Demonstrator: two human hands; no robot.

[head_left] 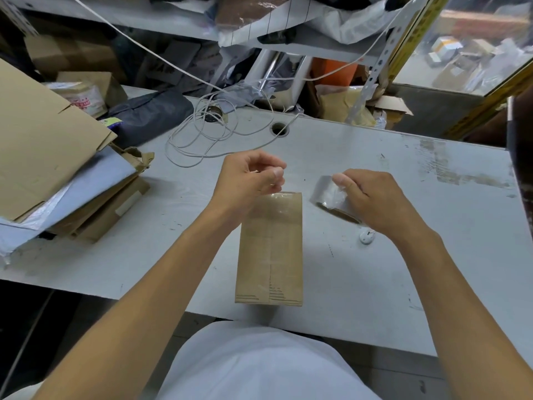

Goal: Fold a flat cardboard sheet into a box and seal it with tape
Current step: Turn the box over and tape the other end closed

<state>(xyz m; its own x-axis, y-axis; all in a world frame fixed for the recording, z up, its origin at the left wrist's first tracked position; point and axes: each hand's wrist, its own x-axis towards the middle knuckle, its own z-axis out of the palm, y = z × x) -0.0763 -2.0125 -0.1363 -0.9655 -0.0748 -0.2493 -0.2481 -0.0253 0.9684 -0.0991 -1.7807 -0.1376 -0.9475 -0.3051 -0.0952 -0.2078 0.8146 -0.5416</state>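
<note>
Mid-frame: left hand [249, 176] pinching clear tape above the cardboard box [269, 249]; right hand [372, 199] gripping the tape roll [331, 197] just right of it.

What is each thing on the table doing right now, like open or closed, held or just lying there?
Small brown cardboard box: folded shut, lying flat on the white table, clear tape along its top.
Roll of clear packing tape: resting on the table, right hand holding it.
Left hand: fingers curled, pinching at the box's far end, apparently a tape end.
Thin white cable: lying in loose loops, untouched.
Stack of flat cardboard sheets: unfolded, piled at left.
</note>
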